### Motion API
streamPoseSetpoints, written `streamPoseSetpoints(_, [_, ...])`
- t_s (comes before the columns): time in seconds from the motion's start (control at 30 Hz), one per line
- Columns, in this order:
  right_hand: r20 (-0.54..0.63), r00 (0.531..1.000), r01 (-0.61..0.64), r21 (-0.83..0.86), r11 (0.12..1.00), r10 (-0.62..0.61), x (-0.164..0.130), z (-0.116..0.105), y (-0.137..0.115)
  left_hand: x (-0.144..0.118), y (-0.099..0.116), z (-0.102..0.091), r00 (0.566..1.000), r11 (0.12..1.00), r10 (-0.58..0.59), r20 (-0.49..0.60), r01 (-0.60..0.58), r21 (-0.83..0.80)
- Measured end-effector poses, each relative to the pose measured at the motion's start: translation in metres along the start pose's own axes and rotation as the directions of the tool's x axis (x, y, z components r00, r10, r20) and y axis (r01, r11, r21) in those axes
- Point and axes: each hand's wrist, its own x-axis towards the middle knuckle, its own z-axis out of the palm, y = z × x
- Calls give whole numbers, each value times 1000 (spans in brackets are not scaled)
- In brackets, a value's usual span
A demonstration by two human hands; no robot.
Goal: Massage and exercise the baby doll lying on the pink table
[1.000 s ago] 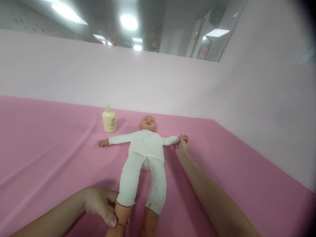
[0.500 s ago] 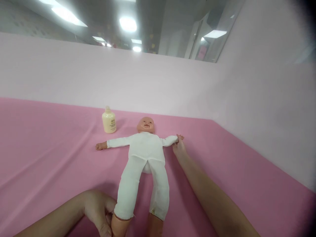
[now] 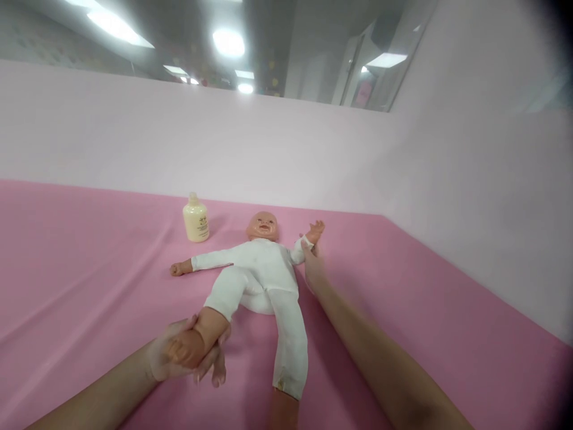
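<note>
Cupping doll (image 3: pixel 259 269) foot, left hand (image 3: pixel 188 358) half-closed.

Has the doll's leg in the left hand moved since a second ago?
Yes. The left hand has bent the doll's leg up and outward, toward the bottle side; the bottle itself stands where it was.

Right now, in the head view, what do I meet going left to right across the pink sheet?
Left hand cupping the doll's foot → lotion bottle → doll's head → right hand at the doll's wrist.
</note>
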Motion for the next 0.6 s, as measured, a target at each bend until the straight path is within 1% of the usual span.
streamPoseSetpoints(0.07, [107, 994, 46, -115, 992, -34, -12, 8, -7, 3, 3, 2, 991, 995, 54, -125, -63, -74])
streamPoseSetpoints(0.13, [235, 970, 114, -226, 968, -59, -22, 14, -12, 6, 8, 6, 959, 990, 47, -281, -82, -116])
streamPoseSetpoints(0.2, [359, 926, 238, -329, 914, -112, -30, 17, -15, 10, 11, 10, 916, 985, 27, -400, -94, -148])
streamPoseSetpoints(0.23, [417, 897, 317, -371, 873, -149, -32, 18, -16, 12, 13, 12, 898, 980, 25, -439, -108, -165])
streamPoseSetpoints(0.33, [572, 785, 533, -427, 731, -239, -34, 18, -17, 16, 14, 15, 853, 970, 37, -521, -156, -185])
streamPoseSetpoints(0.43, [688, 677, 662, -416, 623, -260, -33, 17, -20, 18, 14, 17, 830, 972, 26, -557, -150, -179])
streamPoseSetpoints(0.5, [738, 630, 709, -420, 567, -241, -33, 17, -22, 19, 14, 19, 823, 974, 8, -568, -135, -182])
streamPoseSetpoints(0.53, [754, 616, 722, -425, 545, -227, -33, 17, -24, 19, 14, 21, 818, 974, 0, -575, -131, -186])
streamPoseSetpoints(0.6, [769, 605, 734, -436, 521, -208, -34, 18, -26, 19, 14, 23, 807, 972, -9, -591, -132, -196])
